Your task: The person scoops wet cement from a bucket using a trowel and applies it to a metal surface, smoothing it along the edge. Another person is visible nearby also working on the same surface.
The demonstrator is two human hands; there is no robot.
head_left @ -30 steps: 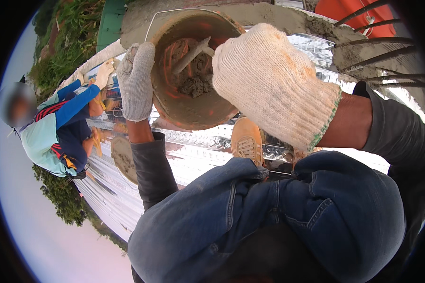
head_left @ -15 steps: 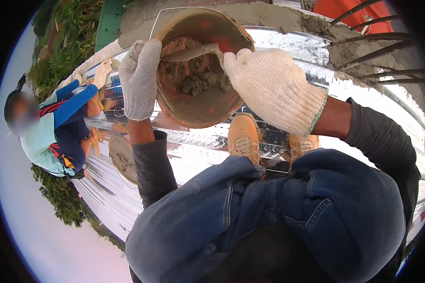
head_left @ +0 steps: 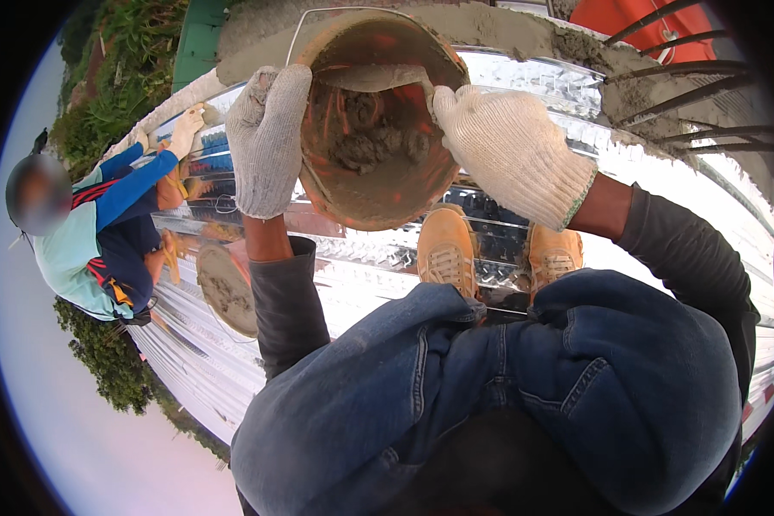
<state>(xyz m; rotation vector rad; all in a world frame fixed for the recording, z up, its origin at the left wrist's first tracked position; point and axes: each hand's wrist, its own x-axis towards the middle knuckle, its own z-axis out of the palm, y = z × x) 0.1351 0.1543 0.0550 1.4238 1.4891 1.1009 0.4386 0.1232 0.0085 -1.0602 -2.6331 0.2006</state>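
Observation:
My left hand [head_left: 271, 142], in a pale knitted glove, grips the left rim of a mortar-smeared orange bucket [head_left: 365, 196]. The bucket is tilted so its mouth faces me, and a clump of wet grey mortar [head_left: 378, 142] lies inside. In my gloved right hand [head_left: 512, 155] is a trowel whose mortar-coated blade [head_left: 371, 79] reaches left across the bucket's mouth. My fingers hide its handle. The bucket's thin wire handle [head_left: 353, 10] arches over the far side.
Shiny ribbed metal sheeting [head_left: 353, 267] lies under my shoes [head_left: 447, 254]. A second container of grey mortar [head_left: 225, 288] stands at left, near a crouching co-worker [head_left: 82, 245]. Rebar [head_left: 688, 90] juts in at upper right beside a mortar-topped wall edge [head_left: 525, 34] and an orange-red object [head_left: 641, 26].
The trowel blade has shifted up and slightly right, away from the mortar clump. The bucket and both my hands have moved a little to the right.

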